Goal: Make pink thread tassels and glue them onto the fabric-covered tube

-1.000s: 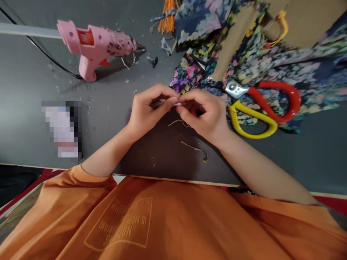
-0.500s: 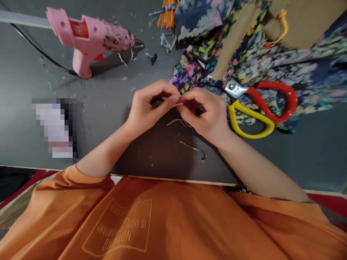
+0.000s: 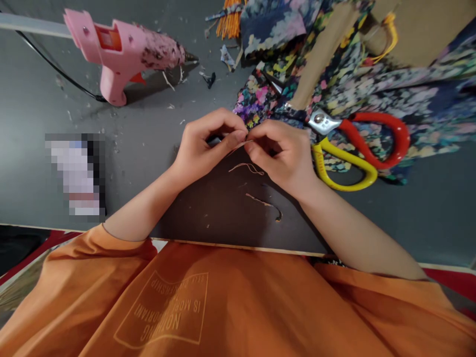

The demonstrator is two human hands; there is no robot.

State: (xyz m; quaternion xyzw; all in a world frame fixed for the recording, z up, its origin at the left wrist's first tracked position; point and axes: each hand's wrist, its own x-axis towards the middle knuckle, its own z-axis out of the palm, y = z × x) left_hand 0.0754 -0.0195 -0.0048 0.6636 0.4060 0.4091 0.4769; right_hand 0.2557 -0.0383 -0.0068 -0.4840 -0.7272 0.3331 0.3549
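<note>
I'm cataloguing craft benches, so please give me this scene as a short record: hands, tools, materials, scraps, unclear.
Hands: left hand and right hand, fingertips together, pinching a thin pale strand; anything else held is hidden
Tools: pink glue gun, left; scissors, red and yellow handles, right, lying partly on cloth
Materials: floral cloth; orange tassel, cut off by the top edge
Scraps: thread and dark-ended sliver on the grey table
Unclear: pixelated item, left

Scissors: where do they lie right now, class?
In the head view, the scissors lie mostly on the floral fabric, just right of the right hand.
</note>
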